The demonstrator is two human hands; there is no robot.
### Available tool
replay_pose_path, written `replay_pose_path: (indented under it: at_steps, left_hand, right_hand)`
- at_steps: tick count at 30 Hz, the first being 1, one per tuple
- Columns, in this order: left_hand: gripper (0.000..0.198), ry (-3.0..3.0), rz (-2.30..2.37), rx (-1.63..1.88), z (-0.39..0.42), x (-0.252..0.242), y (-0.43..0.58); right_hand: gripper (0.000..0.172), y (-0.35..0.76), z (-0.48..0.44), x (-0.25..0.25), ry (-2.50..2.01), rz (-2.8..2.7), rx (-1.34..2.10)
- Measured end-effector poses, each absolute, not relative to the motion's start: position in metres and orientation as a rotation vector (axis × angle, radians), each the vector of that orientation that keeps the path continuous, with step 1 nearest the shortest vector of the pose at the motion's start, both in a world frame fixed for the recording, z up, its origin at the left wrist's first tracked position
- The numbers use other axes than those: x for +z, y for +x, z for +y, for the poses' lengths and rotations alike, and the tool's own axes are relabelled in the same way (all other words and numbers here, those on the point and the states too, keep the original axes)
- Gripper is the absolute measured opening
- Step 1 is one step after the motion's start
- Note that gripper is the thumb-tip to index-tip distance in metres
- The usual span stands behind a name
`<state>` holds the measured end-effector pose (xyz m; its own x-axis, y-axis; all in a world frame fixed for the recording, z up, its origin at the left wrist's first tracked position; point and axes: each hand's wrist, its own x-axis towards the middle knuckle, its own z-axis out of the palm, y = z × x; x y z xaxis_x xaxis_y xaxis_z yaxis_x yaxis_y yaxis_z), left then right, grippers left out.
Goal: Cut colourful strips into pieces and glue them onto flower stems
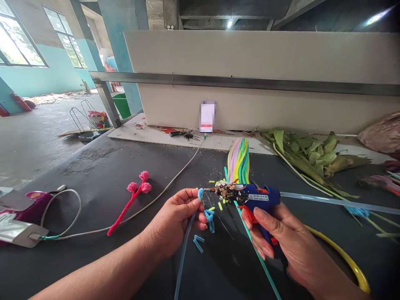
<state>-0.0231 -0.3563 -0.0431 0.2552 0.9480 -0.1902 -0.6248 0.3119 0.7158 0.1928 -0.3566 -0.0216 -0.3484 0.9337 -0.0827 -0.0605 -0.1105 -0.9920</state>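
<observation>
My left hand is closed in a pinch on a blue pipe cleaner. A small fuzzy blue tip stands above the fingertips, and the stem hangs down toward me. In my right hand is a blue hot glue gun, its orange trigger under my fingers and its barrel crusted with debris. The gun's nozzle points left, right at the blue tip; I cannot tell whether they touch. Short cut blue pieces lie on the table beside my left hand. A clear glue stick sticks out behind the gun.
A bundle of pastel pipe cleaners lies behind the gun. A pink flower stem is on the dark table at left. A cable runs to a phone leaning on the board. Green leaves lie at right.
</observation>
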Motion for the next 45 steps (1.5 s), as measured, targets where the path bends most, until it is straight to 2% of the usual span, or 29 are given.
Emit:
replay_pose_path:
  at_steps: [9,15,33,45]
  left_hand:
    - [0.012,0.578,0.669,1.145,-0.3573,-0.0417,-0.0231]
    - [0.012,0.566,0.680,1.135,-0.3563,-0.0415,-0.0232]
    - [0.010,0.558,0.668,1.147,-0.3563,-0.0403,-0.0240]
    - [0.011,0.561,0.659,1.147,-0.3567,-0.0408,-0.0254]
  right_hand:
    - [0.022,0.1953,-0.3520,-0.0241,-1.008,-1.381,1.546]
    - [0.017,0.1956,-0.3508,-0.0243,-0.997,-1.357,1.562]
    - [0.021,0.1910,-0.3579,-0.0241,-1.107,-1.298,1.573]
    - [0.018,0.1904,-0.3605,-0.0235,-1.131,-1.254,1.582]
